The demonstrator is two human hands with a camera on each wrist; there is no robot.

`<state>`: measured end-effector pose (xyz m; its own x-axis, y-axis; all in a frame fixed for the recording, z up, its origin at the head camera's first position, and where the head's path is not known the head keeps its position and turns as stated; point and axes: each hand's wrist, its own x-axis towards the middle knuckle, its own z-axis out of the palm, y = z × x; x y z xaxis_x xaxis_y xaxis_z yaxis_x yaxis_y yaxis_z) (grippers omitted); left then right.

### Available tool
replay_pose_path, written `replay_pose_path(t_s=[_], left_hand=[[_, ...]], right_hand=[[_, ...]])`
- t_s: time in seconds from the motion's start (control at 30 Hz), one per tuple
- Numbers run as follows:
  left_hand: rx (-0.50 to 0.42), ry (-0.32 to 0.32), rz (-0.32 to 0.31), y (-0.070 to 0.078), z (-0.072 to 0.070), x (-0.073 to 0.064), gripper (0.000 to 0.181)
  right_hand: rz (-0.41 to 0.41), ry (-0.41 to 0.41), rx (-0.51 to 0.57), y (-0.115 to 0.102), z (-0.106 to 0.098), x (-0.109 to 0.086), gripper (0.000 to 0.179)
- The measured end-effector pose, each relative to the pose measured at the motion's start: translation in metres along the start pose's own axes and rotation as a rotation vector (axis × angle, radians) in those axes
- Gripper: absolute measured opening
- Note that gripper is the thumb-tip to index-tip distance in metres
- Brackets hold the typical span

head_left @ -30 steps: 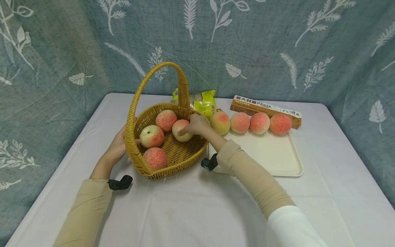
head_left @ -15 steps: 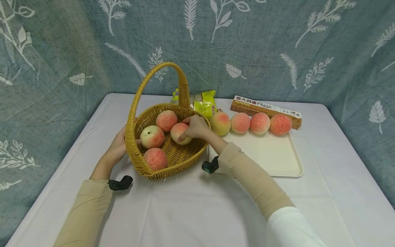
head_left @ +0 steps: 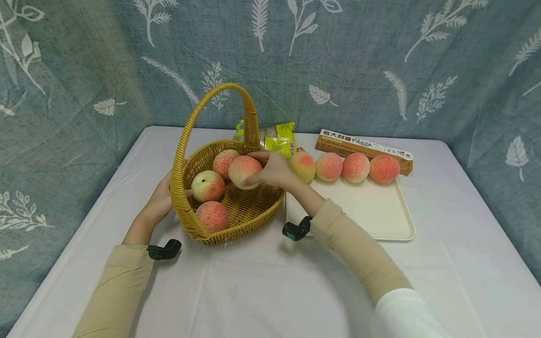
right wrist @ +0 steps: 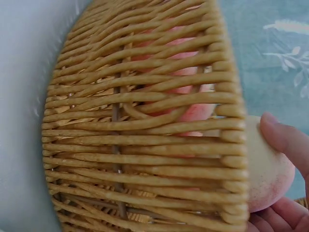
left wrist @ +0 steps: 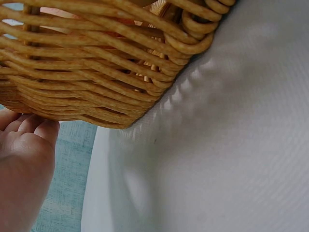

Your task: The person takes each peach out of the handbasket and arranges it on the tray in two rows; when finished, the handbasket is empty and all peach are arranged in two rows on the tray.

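Observation:
A tan wicker basket (head_left: 253, 224) with a tall hoop handle stands on the left of the table. My left hand (head_left: 160, 199) grips its left side, thumb over the rim; in the left wrist view the fingers meet the woven wall. Over the basket's back right part, my right hand (head_left: 274, 170) holds a pink and cream peach (head_left: 243, 171) between thumb and fingers. The right wrist view shows this peach (right wrist: 270, 166) above the rim, partly hidden by the weave. Inside the basket lie a pink peach (head_left: 225, 162), a pale peach (head_left: 208, 186) and a red peach (head_left: 212, 217).
Right of the basket is a cream tray (head_left: 363, 211) with several peaches (head_left: 356, 167) in a row along its back edge. Behind them lies a long pasta box (head_left: 363, 150). A yellow-green packet (head_left: 279, 141) sits behind the basket. A patterned curtain (head_left: 338, 70) hangs behind the table.
My right hand has taken hold of the peach at the basket's right side and raised it off the bottom. The left hand and the basket stay in place.

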<state>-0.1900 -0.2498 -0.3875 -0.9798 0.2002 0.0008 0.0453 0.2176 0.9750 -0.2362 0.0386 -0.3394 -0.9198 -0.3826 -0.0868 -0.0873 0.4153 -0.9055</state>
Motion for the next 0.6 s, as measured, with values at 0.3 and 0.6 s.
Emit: replay_pose_path(t_s=[0.3,0.6], left_hand=[[-0.002,0.001,-0.006,0.0,0.0,0.001,0.09],[-0.006,0.0,-0.015,-0.001,0.0,0.001,0.09]], right_hand=[[-0.049,0.045,0.212,-0.003,-0.018,-0.017,0.071],[-0.063,0.133,0.25,-0.001,-0.045,-0.033,0.069]])
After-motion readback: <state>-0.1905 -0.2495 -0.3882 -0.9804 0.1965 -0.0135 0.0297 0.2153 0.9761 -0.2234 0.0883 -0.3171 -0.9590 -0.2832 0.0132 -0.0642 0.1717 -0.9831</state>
